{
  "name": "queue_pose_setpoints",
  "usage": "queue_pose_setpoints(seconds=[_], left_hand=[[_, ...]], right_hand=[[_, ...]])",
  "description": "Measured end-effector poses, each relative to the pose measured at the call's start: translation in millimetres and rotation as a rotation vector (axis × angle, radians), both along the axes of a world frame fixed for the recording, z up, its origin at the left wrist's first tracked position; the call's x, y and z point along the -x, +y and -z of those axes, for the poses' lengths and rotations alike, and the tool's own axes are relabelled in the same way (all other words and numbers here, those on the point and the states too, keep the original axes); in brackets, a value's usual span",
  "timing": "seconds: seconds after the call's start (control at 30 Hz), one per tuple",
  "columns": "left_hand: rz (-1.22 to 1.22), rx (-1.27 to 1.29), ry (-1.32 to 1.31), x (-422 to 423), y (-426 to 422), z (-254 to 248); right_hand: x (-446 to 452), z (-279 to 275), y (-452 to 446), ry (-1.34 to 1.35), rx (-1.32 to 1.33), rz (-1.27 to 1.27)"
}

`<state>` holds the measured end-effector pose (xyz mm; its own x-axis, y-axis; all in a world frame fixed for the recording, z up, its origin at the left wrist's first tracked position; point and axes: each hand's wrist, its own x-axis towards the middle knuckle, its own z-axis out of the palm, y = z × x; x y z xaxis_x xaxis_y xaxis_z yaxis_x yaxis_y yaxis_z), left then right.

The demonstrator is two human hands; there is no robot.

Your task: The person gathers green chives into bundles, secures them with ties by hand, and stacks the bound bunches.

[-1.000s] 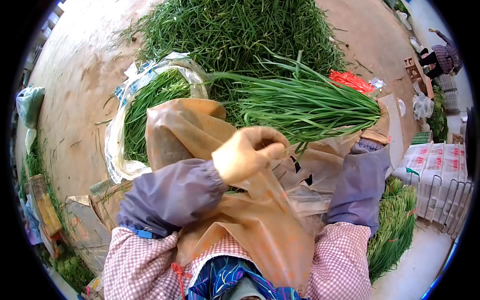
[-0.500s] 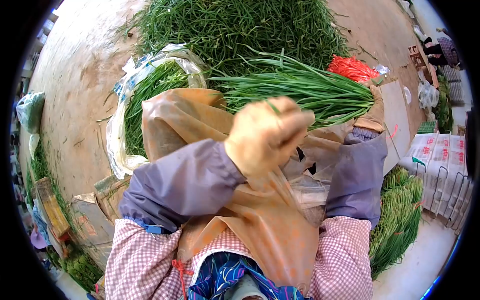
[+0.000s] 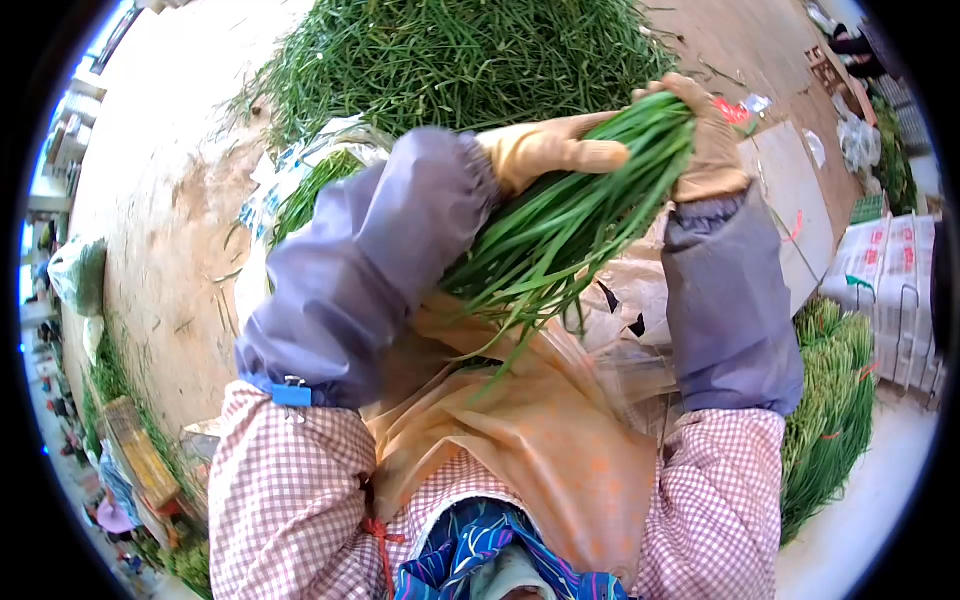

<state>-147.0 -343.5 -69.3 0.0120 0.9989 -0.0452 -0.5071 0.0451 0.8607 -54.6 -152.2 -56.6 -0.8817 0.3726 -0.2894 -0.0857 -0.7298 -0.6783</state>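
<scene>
Both gloved hands are holding one bunch of long green leaves above the brown plastic apron. The right hand is closing around the bunch's upper right end, its fingers curling over the top. The left hand is sitting partly open on the bunch, its thumb lying across the leaves and its fingers reaching along the far side towards the right hand; how firmly it is gripping, I cannot tell. The bunch is slanting down to the left, with loose tips hanging over the apron; whether they are touching it is unclear.

Beyond the hands, a large pile of loose greens is covering part of the floor. A plastic sack containing more greens is standing partly hidden behind the left sleeve. Red strips are lying just beyond the right hand. Tied bundles are resting beside the right sleeve, near white packages
</scene>
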Motion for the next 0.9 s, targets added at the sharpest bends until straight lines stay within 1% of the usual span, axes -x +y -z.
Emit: queue_pose_setpoints(seconds=[0.03, 0.1, 0.17, 0.2, 0.23, 0.27, 0.3, 0.33, 0.37, 0.43, 0.47, 0.5, 0.57, 0.6, 0.63, 0.7, 0.73, 0.83, 0.87, 0.9], left_hand=[[-0.034, -0.065, -0.031, -6, 0, 11], [-0.112, -0.043, -0.067, -19, -4, 22], [-0.226, 0.096, -0.097, -27, -7, 21], [-0.25, 0.133, -0.141, -29, -9, 22], [-0.273, 0.168, -0.185, -30, -12, 25], [-0.291, 0.134, -0.28, -31, -16, 32], [-0.26, 0.181, -0.367, -28, -20, 37], [-0.287, 0.176, -0.382, -27, -22, 42], [-0.318, 0.169, -0.398, -27, -24, 46], [-0.347, 0.165, -0.392, -23, -28, 44], [-0.367, 0.161, -0.378, -20, -27, 47], [-0.384, 0.157, -0.363, -18, -26, 50], [-0.464, 0.218, -0.319, -14, -26, 51], [-0.516, 0.268, -0.296, -15, -27, 45], [-0.569, 0.317, -0.271, -17, -28, 40], [-0.597, 0.284, -0.262, -20, -27, 40], [-0.591, 0.278, -0.247, -19, -27, 45], [-0.529, 0.258, -0.272, -17, -30, 51], [-0.506, 0.224, -0.303, -17, -31, 55], [-0.483, 0.189, -0.334, -16, -31, 60]], right_hand=[[4, 5, -2, -0.053, -0.019, -0.018], [16, 9, -15, -0.188, -0.025, 0.018], [32, 24, -17, -0.251, 0.005, 0.025], [36, 25, -22, -0.249, 0.056, -0.046], [43, 30, -22, -0.263, 0.003, -0.101], [42, 32, -21, -0.229, -0.093, -0.178], [41, 28, -23, -0.197, -0.188, -0.254], [33, 25, -27, -0.126, -0.358, -0.238], [25, 19, -28, -0.221, -0.453, -0.285], [17, 18, -23, -0.231, -0.416, -0.378], [7, 17, -28, -0.272, -0.424, -0.347], [-3, 13, -34, -0.236, -0.444, -0.392], [-23, 17, -39, -0.291, -0.549, -0.473], [-36, 8, -52, -0.332, -0.603, -0.456], [-43, 17, -63, -0.338, -0.621, -0.398], [-51, 33, -75, -0.285, -0.769, -0.434], [-52, 43, -77, -0.309, -0.818, -0.452], [-56, 45, -79, -0.141, -0.533, -0.365], [-55, 44, -77, -0.164, -0.53, -0.352], [-57, 44, -72, -0.168, -0.56, -0.4]])
